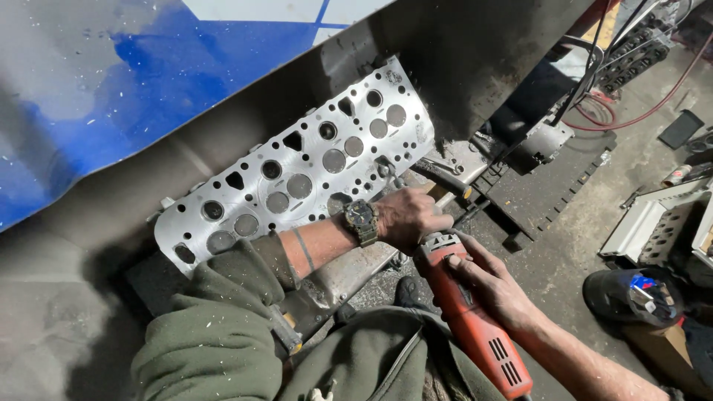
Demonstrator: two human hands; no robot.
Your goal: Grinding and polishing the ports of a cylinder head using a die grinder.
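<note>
Head view: L hand [405,217] grip closed round front of red angle grinder [468,312]; R hand [494,286] grip clasps its body, just below perforated metal cylinder head [297,174].

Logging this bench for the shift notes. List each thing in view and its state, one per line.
Cylinder head: leaning tilted, machined face outward, bare and shiny.
Red power tool: gripped in both hands.
Left hand: closed over the tool's front.
Right hand: wrapped around the tool body.
Wristwatch: strapped on left wrist.

- Single head-worn view, looking steeply down, close over the left hand [407,215] and right hand [494,286].
- Metal plate [297,167] toward ten o'clock.
</note>
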